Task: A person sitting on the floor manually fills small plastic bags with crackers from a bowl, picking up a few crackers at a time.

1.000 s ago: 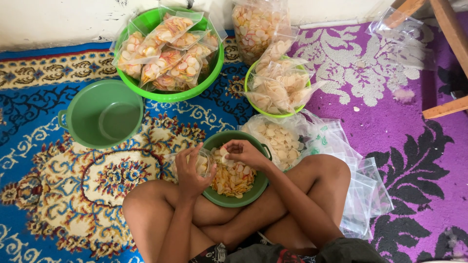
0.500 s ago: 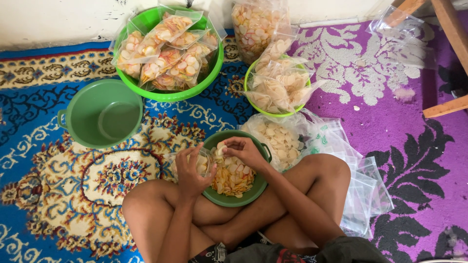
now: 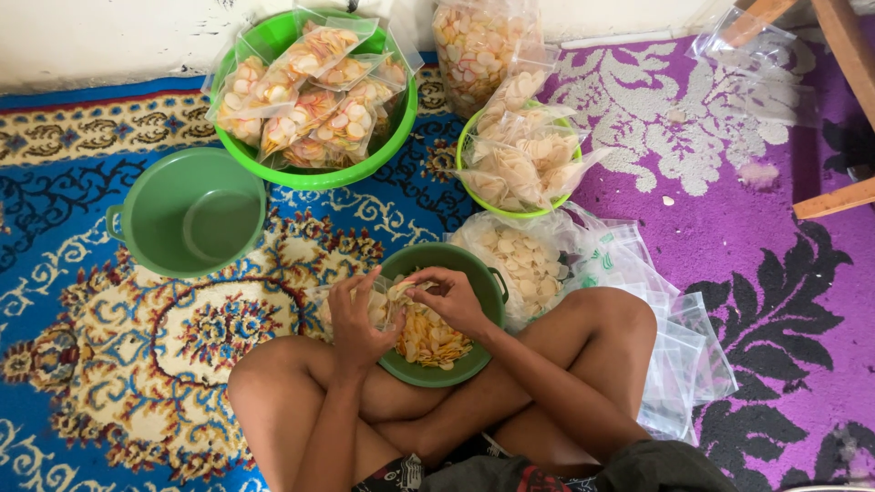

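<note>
I sit cross-legged on a carpet with a dark green bowl (image 3: 481, 276) of pale and orange crackers (image 3: 434, 339) between my knees. My left hand (image 3: 354, 321) grips a small clear plastic bag (image 3: 372, 305) partly filled with crackers, at the bowl's left rim. My right hand (image 3: 447, 299) holds a pinch of crackers at the bag's mouth, above the bowl.
An empty green tub (image 3: 191, 214) sits at left. A big bright green basin (image 3: 314, 178) holds several filled bags. A small lime basket (image 3: 518, 164) holds pale filled bags. A large open sack of crackers (image 3: 521, 260) and a stack of empty bags (image 3: 670, 364) lie right. Wooden furniture legs (image 3: 834, 200) stand at far right.
My right hand has lifted crackers from the bowl and moved left to the mouth of the bag. The left hand has stayed in place with the bag.
</note>
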